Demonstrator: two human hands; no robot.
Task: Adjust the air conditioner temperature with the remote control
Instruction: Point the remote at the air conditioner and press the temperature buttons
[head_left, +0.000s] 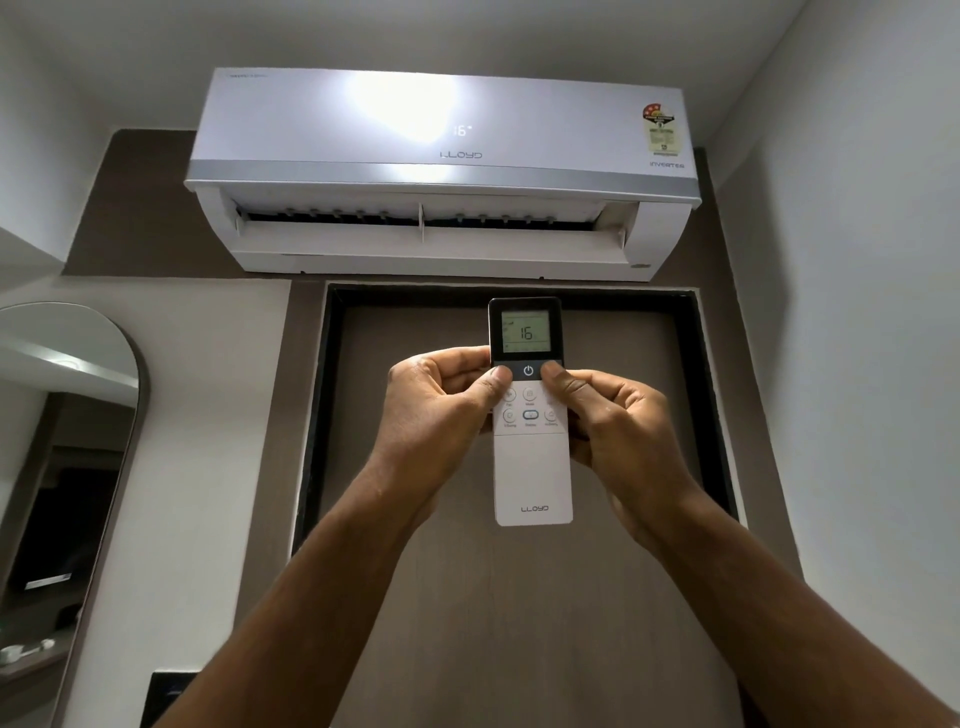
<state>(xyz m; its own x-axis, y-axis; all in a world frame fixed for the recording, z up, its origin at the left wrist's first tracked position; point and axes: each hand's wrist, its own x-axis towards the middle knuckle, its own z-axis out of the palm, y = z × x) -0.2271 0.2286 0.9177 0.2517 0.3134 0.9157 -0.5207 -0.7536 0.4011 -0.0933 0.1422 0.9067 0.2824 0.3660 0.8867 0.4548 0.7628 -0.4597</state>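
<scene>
1. The remote control (531, 415) is held up in front of the person, below the wall-mounted air conditioner (441, 171) and in line with the dark door frame (691, 364) behind it, its screen end pointed upward toward the unit.
2. It is gripped from both sides at its upper-middle part: the left hand (441, 410) is curled around the left edge and the right hand (618, 421) around the right edge, so the body is pinched between them.
3. Both thumbs are laid on the dark band either side of the power button (528, 370), seemingly on the up and down keys; whether either is being pressed cannot be told.
4. A reading of 16 is shown on the remote's screen (525, 332), and 16 is also lit on the air conditioner's front panel.
5. The remote is judged light, rigid and smooth plastic, somewhat slippery; no squeezing force is needed, only a steady side hold.
6. The lower half is left unsupported, so the hold is best kept near the keys, where a thumb press is backed by the fingers behind.
7. The screen should be kept clear of the fingers so the setting can be read.
</scene>
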